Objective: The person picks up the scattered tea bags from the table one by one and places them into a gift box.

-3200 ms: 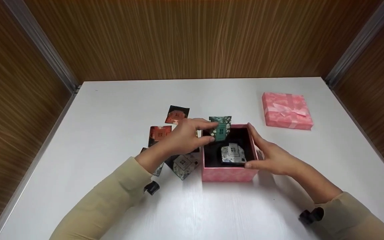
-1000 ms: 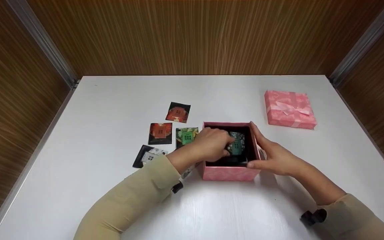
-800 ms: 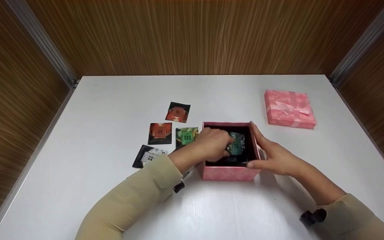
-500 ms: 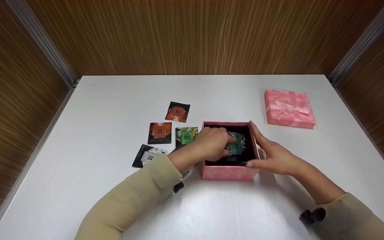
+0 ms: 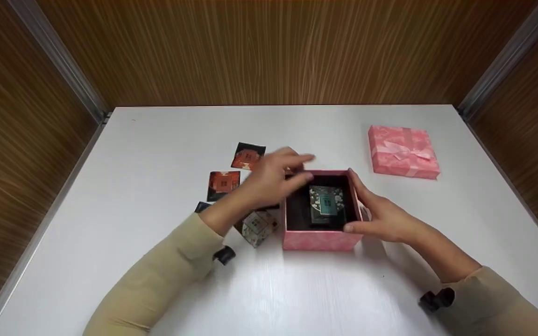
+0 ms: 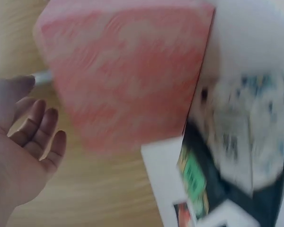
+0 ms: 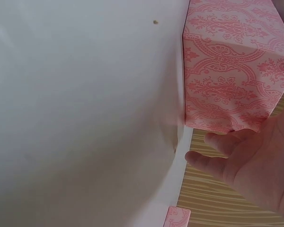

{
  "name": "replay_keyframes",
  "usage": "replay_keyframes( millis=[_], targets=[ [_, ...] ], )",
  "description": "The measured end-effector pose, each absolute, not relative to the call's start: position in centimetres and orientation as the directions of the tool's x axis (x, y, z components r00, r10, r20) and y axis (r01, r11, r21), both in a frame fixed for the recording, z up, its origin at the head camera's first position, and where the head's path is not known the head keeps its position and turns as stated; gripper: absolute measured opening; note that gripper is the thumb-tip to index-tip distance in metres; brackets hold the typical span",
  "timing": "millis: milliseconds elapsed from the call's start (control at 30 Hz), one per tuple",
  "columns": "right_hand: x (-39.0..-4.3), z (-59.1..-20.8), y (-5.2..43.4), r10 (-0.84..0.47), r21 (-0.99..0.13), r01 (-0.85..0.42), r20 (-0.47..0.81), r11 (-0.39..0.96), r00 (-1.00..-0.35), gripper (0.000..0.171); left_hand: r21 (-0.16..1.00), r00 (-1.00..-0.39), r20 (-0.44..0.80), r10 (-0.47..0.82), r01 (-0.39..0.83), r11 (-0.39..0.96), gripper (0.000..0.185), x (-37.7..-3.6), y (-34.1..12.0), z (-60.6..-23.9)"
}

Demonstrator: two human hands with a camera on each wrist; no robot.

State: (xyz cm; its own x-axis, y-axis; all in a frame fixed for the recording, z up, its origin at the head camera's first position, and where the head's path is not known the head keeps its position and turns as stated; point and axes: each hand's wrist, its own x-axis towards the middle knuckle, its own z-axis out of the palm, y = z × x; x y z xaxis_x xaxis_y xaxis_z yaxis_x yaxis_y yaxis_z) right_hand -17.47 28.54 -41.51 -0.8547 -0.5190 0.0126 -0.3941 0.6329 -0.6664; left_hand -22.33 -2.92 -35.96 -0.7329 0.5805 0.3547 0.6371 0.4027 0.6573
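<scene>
A left hand [image 5: 270, 181], fingers apart and holding nothing, hovers by the left rim of a pink box [image 5: 322, 241]; the right hand [image 5: 383, 218] grips its right side. A green packet [image 5: 328, 205] lies inside, with more packets [image 5: 223, 182] and a bow-topped lid [image 5: 402, 162] on the bench [image 5: 171, 135].

Plenty of room in front of the pink box [image 5: 322, 241]: bare white tabletop [image 5: 269, 291] there, a wide lane in. Over the box's left rim, though, the left hand [image 5: 269, 179] hangs squarely in the way! And along the box's right wall, no slipping through: the right hand [image 5: 385, 219] holds that side, thumb at the near corner. Inside the box, the green packet [image 5: 328, 205] blocks the right part, but there's a dark gap left of it. Left of the box, a floral packet [image 5: 257, 226] and two red packets [image 5: 223, 183] lie flat, low obstacles all. Behind and right of the box sits the ribboned lid [image 5: 404, 151], tabletop showing between.
</scene>
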Motion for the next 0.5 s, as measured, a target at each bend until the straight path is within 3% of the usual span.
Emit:
replay_keyframes(
  millis=[233,500],
  targets=[
    [-17.5,-41.3,28.5,-0.511,-0.662,-0.384,0.002,0.644,-0.859,0.123,0.775,-0.866,0.337,0.369,0.478,0.413,0.042,-25.2,-9.2,-35.6],
    [-17.6,-41.6,28.4,-0.514,-0.663,-0.384,0.000,0.642,-0.858,0.124,0.739,-0.949,0.130,0.286,0.285,0.610,0.050,-27.2,-16.5,-39.4]
  ],
)
